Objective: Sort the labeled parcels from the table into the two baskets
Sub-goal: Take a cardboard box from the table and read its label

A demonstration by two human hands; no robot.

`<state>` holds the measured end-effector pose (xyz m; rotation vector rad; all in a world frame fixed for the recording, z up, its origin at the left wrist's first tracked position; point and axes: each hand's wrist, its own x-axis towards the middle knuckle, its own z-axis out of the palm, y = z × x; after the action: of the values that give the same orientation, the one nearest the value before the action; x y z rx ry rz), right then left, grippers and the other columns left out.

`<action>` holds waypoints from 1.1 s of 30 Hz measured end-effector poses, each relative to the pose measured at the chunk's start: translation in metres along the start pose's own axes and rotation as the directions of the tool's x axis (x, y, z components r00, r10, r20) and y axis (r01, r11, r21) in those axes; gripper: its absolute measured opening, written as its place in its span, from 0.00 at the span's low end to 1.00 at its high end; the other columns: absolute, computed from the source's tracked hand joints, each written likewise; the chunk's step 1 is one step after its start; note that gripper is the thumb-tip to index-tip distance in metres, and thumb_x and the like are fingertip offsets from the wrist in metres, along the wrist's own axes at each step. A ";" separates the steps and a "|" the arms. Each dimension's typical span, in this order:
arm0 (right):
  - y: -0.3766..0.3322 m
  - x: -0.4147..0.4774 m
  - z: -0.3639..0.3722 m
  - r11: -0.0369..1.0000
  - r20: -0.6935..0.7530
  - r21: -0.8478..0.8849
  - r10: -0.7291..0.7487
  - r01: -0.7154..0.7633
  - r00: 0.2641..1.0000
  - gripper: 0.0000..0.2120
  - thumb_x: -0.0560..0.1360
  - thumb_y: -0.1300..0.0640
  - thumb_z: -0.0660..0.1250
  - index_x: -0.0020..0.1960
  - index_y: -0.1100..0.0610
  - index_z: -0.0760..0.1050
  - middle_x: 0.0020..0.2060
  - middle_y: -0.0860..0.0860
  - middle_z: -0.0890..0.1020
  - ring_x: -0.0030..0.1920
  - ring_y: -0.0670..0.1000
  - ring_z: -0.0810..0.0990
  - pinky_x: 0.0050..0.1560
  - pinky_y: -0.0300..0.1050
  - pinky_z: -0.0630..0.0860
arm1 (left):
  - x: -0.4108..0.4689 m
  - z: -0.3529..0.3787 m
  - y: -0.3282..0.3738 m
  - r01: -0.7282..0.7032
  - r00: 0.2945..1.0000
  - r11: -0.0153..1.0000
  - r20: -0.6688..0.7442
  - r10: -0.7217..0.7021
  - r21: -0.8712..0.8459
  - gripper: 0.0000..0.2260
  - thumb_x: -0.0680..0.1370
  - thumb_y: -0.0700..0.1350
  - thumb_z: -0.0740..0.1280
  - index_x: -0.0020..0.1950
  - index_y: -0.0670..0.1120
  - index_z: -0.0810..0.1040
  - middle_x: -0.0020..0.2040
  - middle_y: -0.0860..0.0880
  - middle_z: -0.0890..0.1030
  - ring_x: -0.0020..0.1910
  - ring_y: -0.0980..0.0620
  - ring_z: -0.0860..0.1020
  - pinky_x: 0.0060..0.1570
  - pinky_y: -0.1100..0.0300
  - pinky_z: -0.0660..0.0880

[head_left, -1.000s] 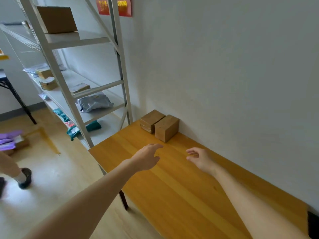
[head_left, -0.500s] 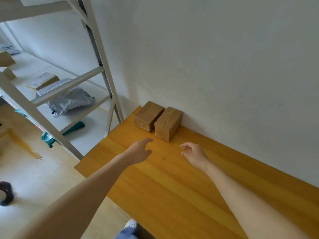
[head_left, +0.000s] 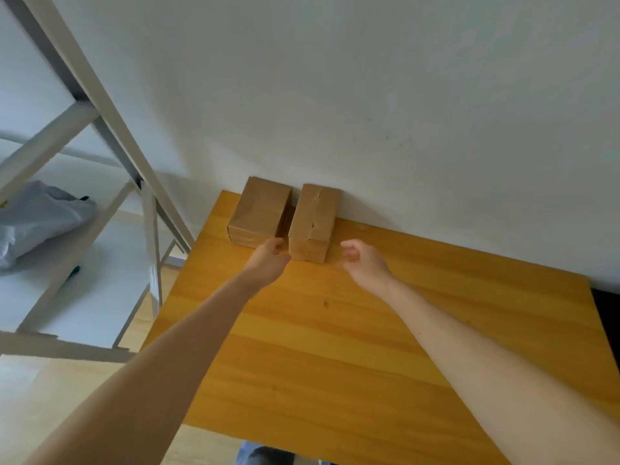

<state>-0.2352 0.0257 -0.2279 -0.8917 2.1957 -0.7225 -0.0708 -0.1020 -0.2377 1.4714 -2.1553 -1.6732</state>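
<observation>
Two brown cardboard parcels stand side by side against the wall at the far left corner of the wooden table (head_left: 335,330). The left parcel (head_left: 260,209) lies flatter; the right parcel (head_left: 315,216) is taller and narrower. My left hand (head_left: 268,260) reaches between them, its fingertips at the near left corner of the right parcel. My right hand (head_left: 364,260) hovers just right of that parcel with fingers loosely curled, holding nothing. No label shows on either parcel, and no basket is in view.
A white metal shelf rack (head_left: 100,105) stands left of the table, with a grey plastic mailer bag (head_left: 37,219) on one shelf. A white wall runs behind the table. A dark object (head_left: 607,313) sits past the table's right edge.
Both hands have moved forward across the table to the right parcel. The view has tilted down and closer to the parcels.
</observation>
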 end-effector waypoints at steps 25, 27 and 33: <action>-0.018 0.077 0.045 0.900 -0.124 0.341 0.330 -0.272 0.936 0.40 0.75 0.41 0.67 0.78 0.51 0.49 0.76 0.52 0.60 0.74 0.56 0.63 0.71 0.55 0.64 | 0.086 0.045 -0.020 0.419 0.908 0.793 0.211 -0.361 -0.443 0.25 0.78 0.66 0.56 0.65 0.49 0.72 0.62 0.47 0.77 0.54 0.47 0.77 0.51 0.51 0.75; -0.012 0.078 0.043 0.850 -0.103 0.425 0.387 -0.311 0.916 0.41 0.73 0.38 0.68 0.77 0.51 0.52 0.75 0.52 0.62 0.72 0.56 0.66 0.69 0.58 0.68 | 0.087 0.048 -0.017 0.396 0.918 0.819 0.207 -0.338 -0.415 0.29 0.76 0.68 0.57 0.68 0.49 0.70 0.63 0.49 0.76 0.53 0.48 0.77 0.50 0.52 0.76; -0.001 0.063 0.033 0.783 -0.089 0.534 0.427 -0.319 0.900 0.43 0.68 0.35 0.71 0.73 0.54 0.57 0.66 0.49 0.72 0.62 0.51 0.73 0.62 0.53 0.73 | 0.079 0.048 -0.011 0.391 0.919 0.831 0.219 -0.328 -0.397 0.37 0.68 0.70 0.67 0.66 0.45 0.68 0.60 0.50 0.75 0.53 0.50 0.77 0.46 0.54 0.78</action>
<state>-0.2454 -0.0302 -0.2709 -0.1004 2.0974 -1.1553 -0.1331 -0.1201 -0.3044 1.7270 -1.4556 -2.2575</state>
